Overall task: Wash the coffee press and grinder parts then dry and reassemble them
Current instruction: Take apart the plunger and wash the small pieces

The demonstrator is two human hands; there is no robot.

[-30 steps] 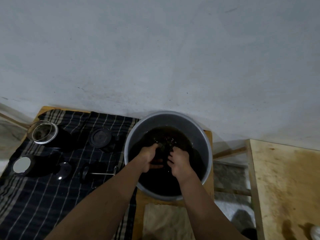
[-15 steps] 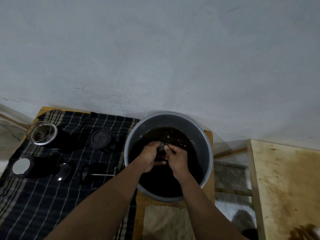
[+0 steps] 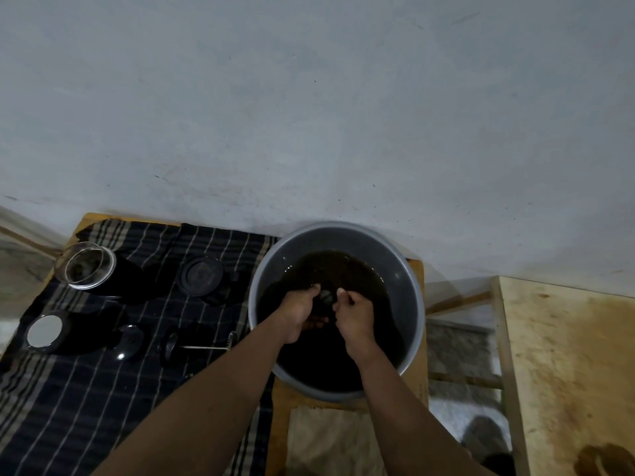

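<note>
No text, label, brand, number or sign can be read anywhere in view. The coffee press parts [image 3: 202, 281] lying on the cloth at the left are too dark and too small to show any marking.
</note>
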